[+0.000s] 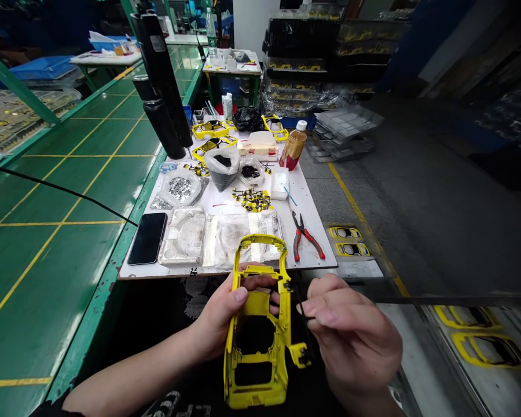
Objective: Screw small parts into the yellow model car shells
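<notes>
the left hand (219, 317) grips a yellow shell (257, 347), shaped like a toy car body, in front of the person's chest. its fingers are wrapped round the shell's left side, the thumb lying across a crossbar and fingertips showing through an opening. the hollow inside faces up, which seems to be why it is held tilted toward the head: the inner ribs and openings are in plain sight.

the right hand (353, 339) sits just right of the shell, thumb and forefinger pressed narrow on a thin dark strip (301, 304) that touches the shell's right edge. what the strip is cannot be told. just below it, a small yellow flap (299, 354) juts from the shell's right side.

beyond the shell's far end stands the table (308, 194), its near edge close, likely so that parts stay within a short reach. just past the shell lie clear plastic bags (238, 234). to the shell's far right rest red-handled pliers (306, 236), on the side of the pinching hand. to the far left is a dark phone (147, 237), kept away from the parts. further off, a heap of small yellow and black parts (252, 198) lies loose, with an open bag of black bits (223, 165) behind it and a bottle of amber liquid (293, 147) near the table's right edge. left of all this runs a green belt (69, 191).
</notes>
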`<state>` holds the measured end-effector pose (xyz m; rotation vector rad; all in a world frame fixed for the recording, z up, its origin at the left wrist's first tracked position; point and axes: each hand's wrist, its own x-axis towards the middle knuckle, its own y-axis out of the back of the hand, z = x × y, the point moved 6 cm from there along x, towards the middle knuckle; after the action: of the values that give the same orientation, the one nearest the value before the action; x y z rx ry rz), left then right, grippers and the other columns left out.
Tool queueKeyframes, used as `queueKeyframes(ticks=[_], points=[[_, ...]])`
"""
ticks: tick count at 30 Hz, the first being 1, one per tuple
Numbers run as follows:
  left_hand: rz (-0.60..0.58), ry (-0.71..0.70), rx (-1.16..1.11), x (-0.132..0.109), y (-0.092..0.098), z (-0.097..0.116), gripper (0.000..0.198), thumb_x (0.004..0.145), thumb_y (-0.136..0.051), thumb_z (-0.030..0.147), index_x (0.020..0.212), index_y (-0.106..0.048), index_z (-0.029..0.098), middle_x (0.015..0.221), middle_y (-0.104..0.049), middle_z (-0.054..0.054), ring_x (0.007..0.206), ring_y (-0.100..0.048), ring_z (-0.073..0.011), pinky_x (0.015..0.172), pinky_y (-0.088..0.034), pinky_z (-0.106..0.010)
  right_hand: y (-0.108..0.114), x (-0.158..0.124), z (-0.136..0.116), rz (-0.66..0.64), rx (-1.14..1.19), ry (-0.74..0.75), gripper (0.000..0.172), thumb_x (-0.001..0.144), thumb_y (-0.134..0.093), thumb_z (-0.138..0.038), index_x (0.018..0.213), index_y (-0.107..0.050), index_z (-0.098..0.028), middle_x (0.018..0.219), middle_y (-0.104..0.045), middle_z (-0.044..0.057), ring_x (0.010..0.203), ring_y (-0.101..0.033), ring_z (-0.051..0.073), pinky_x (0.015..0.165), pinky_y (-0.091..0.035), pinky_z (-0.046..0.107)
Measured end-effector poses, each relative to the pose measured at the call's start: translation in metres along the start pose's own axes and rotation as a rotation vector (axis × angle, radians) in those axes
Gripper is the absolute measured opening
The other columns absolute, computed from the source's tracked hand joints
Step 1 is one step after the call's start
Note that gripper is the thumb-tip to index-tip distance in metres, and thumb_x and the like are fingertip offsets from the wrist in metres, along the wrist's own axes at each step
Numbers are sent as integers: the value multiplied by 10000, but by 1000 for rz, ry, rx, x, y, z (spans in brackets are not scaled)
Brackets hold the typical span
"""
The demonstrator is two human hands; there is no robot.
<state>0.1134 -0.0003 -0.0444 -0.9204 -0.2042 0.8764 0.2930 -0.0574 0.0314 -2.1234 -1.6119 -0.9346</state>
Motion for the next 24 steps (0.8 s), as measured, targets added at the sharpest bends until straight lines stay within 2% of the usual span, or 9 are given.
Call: queueKeyframes(ticks=[3, 7, 11, 14, 16, 19, 24], points=[[33, 26, 4, 1, 5, -4, 604, 928, -892, 544, 1379, -711, 186, 1368, -752, -149, 1104, -790, -294, 1005, -653, -408, -4, 4, -4, 39, 16, 16, 272, 1029, -732, -104, 1225, -736, -293, 953, -819, 34, 791, -765, 231, 733, -642, 428], [68, 56, 16, 2, 11, -9, 601, 927, -883, 568, 1356, -729, 176, 1322, -785, -155, 1092, -800, -312, 995, -652, -427, -12, 7, -4, 19, 18, -39, 405, 1006, -700, 0, 1287, -725, -290, 1035, -806, 32, 914, -764, 222, 829, -646, 414], [109, 114, 18, 2, 11, -10, 601, 936, -861, 593, 1335, -751, 158, 1340, -800, -187, 1046, -809, -310, 969, -657, -437, -13, 4, 6, 81, -45, -188, 278, 1048, -693, -44, 1194, -739, -276, 1064, -752, 28, 985, -729, 187, 843, -618, 322], [158, 158, 3, 2, 13, -11, 629, 914, -878, 601, 1347, -767, 159, 1377, -797, -190, 1069, -811, -316, 970, -663, -431, -14, -1, 16, 129, -99, -326, 169, 1083, -697, -136, 1145, -738, -287, 1058, -717, 10, 901, -715, 157, 762, -604, 269], [183, 213, -14, 1, 14, -14, 652, 923, -858, 623, 1344, -781, 131, 1286, -828, -200, 1040, -819, -308, 965, -663, -408, -15, -2, 19, 135, -90, -395, 143, 1099, -692, -174, 1165, -732, -295, 1033, -703, -6, 804, -704, 133, 716, -605, 249], [203, 267, -49, 1, 16, -19, 613, 1007, -756, 624, 1324, -802, 101, 1150, -859, -196, 967, -832, -272, 943, -660, -355, -17, 1, 17, 112, -90, -425, 118, 1112, -678, -212, 1164, -752, -288, 1008, -700, -5, 725, -690, 120, 671, -615, 236], [142, 215, -103, 1, 9, -20, 539, 1052, -715, 606, 1312, -817, 145, 1183, -866, -157, 1003, -844, -270, 978, -668, -363, -18, 12, 8, 56, -136, -399, 160, 1107, -667, -232, 1126, -822, -267, 997, -713, 28, 752, -735, 151, 599, -642, 233]])
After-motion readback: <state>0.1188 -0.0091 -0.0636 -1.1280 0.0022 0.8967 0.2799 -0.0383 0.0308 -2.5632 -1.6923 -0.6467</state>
